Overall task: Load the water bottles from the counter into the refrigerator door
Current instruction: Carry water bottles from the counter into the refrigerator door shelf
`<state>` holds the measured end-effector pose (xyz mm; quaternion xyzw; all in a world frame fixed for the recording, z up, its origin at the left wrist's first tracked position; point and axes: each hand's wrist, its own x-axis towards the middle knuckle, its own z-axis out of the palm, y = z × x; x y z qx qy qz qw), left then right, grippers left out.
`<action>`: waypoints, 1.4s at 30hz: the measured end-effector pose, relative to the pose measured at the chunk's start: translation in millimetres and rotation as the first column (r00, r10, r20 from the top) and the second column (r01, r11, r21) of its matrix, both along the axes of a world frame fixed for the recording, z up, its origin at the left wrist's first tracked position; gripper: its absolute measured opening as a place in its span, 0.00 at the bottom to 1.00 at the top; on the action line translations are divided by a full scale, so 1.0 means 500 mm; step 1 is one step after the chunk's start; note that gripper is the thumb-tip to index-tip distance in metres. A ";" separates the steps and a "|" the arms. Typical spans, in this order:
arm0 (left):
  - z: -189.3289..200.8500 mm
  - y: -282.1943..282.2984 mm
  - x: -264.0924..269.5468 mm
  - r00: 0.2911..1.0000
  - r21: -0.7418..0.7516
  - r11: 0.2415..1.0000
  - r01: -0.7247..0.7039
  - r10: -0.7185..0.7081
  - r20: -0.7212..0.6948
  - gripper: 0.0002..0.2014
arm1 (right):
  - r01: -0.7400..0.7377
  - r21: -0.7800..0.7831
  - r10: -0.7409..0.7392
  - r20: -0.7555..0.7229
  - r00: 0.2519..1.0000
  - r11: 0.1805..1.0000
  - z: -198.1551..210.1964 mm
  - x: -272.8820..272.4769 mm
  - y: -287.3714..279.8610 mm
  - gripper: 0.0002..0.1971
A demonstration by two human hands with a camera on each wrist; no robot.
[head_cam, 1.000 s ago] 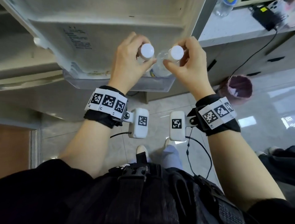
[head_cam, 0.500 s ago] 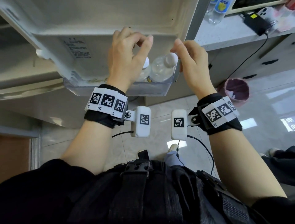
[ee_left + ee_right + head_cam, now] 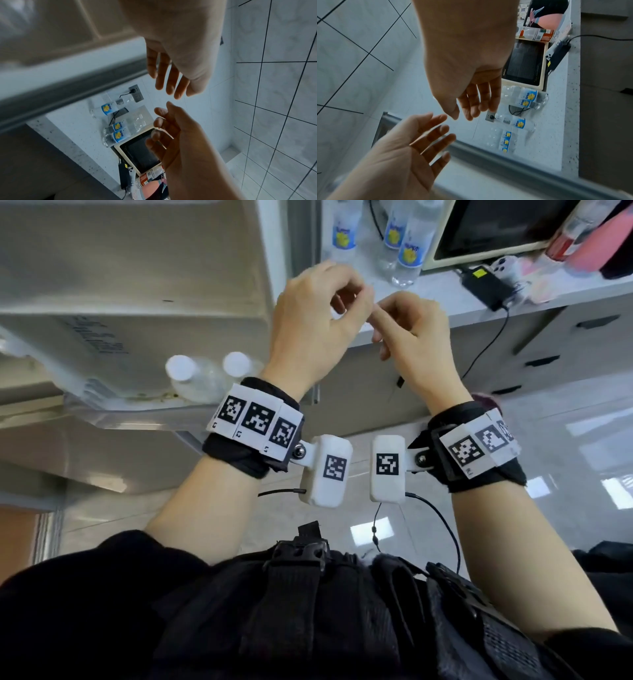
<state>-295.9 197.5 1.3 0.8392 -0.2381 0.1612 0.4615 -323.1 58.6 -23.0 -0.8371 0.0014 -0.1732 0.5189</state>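
Two clear water bottles with white caps (image 3: pixel 180 368) (image 3: pixel 236 363) stand side by side in the clear shelf (image 3: pixel 137 414) of the open refrigerator door. Several more bottles with blue-and-yellow labels (image 3: pixel 411 251) (image 3: pixel 118 135) (image 3: pixel 518 122) stand on the speckled white counter (image 3: pixel 534 302). My left hand (image 3: pixel 318 316) (image 3: pixel 171 75) and right hand (image 3: pixel 411 330) (image 3: pixel 471 102) hover close together in the air between the door and the counter. Each is empty, with loosely bent fingers. The fingertips of the two hands nearly meet.
A cream-framed appliance with a dark door (image 3: pixel 479 231) sits on the counter behind the bottles. A black power adapter (image 3: pixel 483 285) with a trailing cable lies near the counter edge, next to a white device and red-labelled containers (image 3: pixel 561 244). Dark drawer fronts lie below.
Both hands have let go of the two bottles, which now stand in the door shelf. The hands have risen and moved right toward the counter, and my view has turned that way.
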 end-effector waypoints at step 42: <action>-0.147 -0.448 0.819 0.691 0.038 0.780 -0.625 0.575 -0.437 0.29 | -0.066 0.058 0.079 -0.265 0.961 0.996 -0.062 0.748 -0.521 0.18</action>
